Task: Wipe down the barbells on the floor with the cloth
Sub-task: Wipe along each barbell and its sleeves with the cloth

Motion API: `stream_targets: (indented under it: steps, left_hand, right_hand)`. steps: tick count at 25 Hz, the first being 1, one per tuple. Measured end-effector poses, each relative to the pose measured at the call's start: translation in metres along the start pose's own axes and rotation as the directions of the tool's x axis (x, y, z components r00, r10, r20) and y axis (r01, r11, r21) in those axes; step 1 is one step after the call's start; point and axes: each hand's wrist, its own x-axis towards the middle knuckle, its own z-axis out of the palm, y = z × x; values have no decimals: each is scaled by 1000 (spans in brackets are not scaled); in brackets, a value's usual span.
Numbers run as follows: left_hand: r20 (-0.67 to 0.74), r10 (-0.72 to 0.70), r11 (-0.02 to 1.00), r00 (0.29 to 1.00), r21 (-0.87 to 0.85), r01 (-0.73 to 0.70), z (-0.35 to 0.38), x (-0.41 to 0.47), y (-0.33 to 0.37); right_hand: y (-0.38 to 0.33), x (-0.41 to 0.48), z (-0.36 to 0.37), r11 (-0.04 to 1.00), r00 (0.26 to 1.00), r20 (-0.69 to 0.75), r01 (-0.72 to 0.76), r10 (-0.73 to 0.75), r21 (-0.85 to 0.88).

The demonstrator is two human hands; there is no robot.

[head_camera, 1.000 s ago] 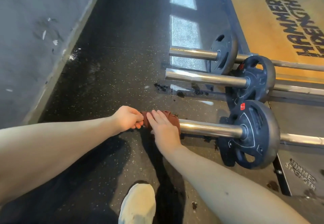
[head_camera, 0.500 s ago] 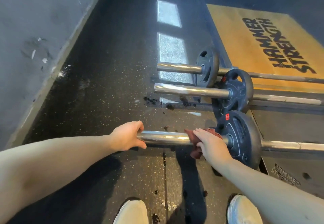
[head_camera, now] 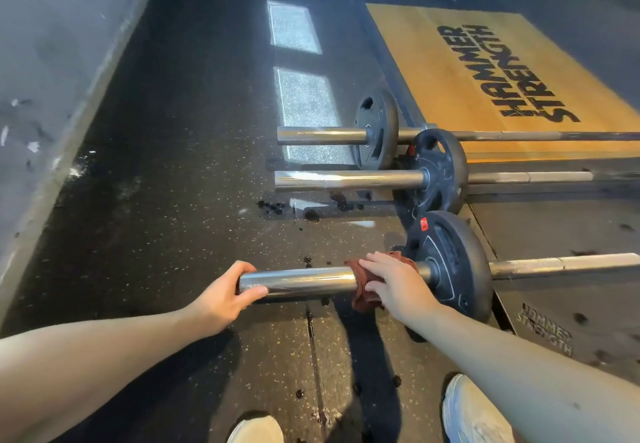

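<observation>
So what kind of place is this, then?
Most likely a gym's weightlifting area: barbells loaded with weight plates lie on speckled rubber flooring, beside a wooden lifting platform printed "Hammer Strength".

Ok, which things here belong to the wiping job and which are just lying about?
Job: brown cloth, nearest barbell, middle barbell, far barbell, left hand, right hand.
Lying about: Hammer Strength platform, black crumbs, white shoes.

Lettered wooden platform (head_camera: 422,61), speckled rubber floor (head_camera: 173,200)
</observation>
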Motion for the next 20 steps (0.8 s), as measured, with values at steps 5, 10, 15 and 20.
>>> stream_targets:
  steps: [5,10,15,20]
  left_hand:
    - [-115,-35,999,993,-29,32,14,5,9]
    - [-132,-51,998,990,-44,46,16,6,17]
    - [-115,-157,983,981,-108,145,18,14,25]
    - [115,-545,817,831,-152,557,-1,42,26]
  right_hand:
    - [0,1,2,999,999,-22,-30,31,44]
    - [2,4,3,997,998,-59,-16,20,70]
    - [6,4,7,998,999,-38,12,-15,-57]
    - [6,6,14,992,994,-110,-4,-10,-129]
